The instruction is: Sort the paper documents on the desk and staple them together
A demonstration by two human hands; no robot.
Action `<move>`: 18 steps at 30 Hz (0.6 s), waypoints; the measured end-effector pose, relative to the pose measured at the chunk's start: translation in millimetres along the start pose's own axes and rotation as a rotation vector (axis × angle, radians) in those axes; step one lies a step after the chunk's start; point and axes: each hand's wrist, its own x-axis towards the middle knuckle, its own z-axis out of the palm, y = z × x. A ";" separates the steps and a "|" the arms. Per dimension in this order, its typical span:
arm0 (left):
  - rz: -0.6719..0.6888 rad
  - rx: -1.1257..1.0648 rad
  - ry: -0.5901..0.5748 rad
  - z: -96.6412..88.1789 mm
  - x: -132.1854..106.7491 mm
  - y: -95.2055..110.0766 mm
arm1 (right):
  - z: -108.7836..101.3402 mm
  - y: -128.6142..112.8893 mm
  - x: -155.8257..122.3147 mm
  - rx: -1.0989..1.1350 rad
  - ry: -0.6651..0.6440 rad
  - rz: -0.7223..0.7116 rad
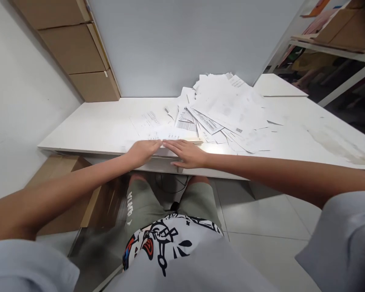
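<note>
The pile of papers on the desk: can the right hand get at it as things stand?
Probably yes: the right hand rests at the desk's front edge, close to the pile of papers, and nothing stands between them.

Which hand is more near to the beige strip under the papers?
Right hand: just below the beige strip. Left hand: farther off, to the strip's left.

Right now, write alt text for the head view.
The left hand and right hand lie flat, fingertips meeting, on a sheet at the front edge of a white desk. Behind them, a messy pile of printed papers spreads toward a grey wall.
</note>
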 end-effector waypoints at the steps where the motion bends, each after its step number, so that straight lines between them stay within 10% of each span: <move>1: -0.061 0.014 0.033 -15.4 1.3 0.8 | -1.4 -8.6 6.3 0.013 0.043 0.141; 4: -0.147 0.074 0.160 -63.6 16.4 3.1 | -21.3 -6.4 32.3 -0.007 0.105 0.408; 10: 0.009 0.236 0.306 -123.2 74.4 -27.4 | -116.0 81.4 61.0 -0.308 0.314 0.432; 14: 0.047 0.137 0.259 -97.6 105.0 -76.2 | -161.3 144.6 24.4 -0.553 0.235 0.640; 18: 0.155 0.060 -0.077 -29.1 116.6 -107.9 | -146.4 185.5 -37.4 -0.573 0.091 0.978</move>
